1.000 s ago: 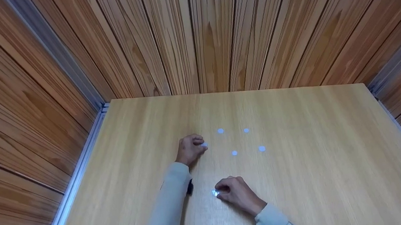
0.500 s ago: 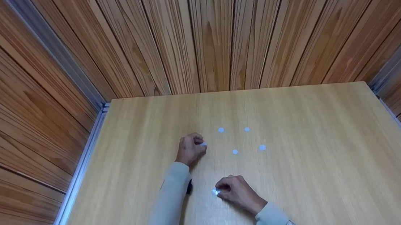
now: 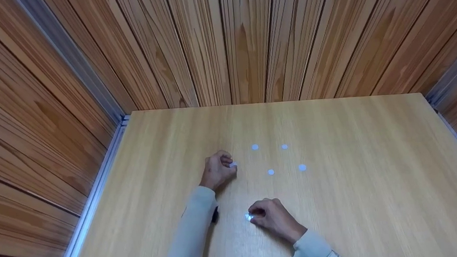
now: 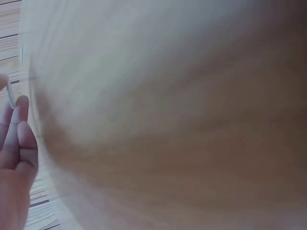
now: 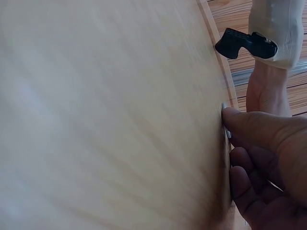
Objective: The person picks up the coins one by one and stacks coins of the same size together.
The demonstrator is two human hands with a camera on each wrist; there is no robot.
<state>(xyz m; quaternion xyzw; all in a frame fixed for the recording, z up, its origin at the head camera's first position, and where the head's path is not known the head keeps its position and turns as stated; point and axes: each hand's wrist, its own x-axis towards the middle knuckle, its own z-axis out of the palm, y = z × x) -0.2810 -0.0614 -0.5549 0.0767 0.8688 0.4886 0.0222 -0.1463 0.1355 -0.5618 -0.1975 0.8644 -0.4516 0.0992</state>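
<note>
**Your left hand (image 3: 217, 171) and right hand (image 3: 276, 220) each pinch something small at the tabletop (image 3: 381, 173)**

Largest around you are the plank walls (image 3: 245, 40), brown and strongly grained, behind the wooden tabletop and to either side of it. A metal rail (image 3: 90, 202) runs along the tabletop's left edge. Your pale left sleeve (image 3: 192, 235) reaches in from the bottom, and your right sleeve (image 3: 314, 251) shows lower and to the right.

Your left hand is farther out, its thumb and finger closed on a white disc (image 3: 233, 165), which the left wrist view shows nearly edge-on. Your right hand sits nearer you, its thumb and fingertips together on a shiny thin piece (image 3: 248, 217); glare hides its outline in the head view. You cannot tell whether either one touches the wood.

A black device (image 3: 215, 215) sits at your left wrist. Smallest of all, four pale discs lie flat, well apart, to the right of your left hand: two in a far row (image 3: 255, 147) (image 3: 284, 146) and two nearer (image 3: 271, 172) (image 3: 302, 167).
</note>
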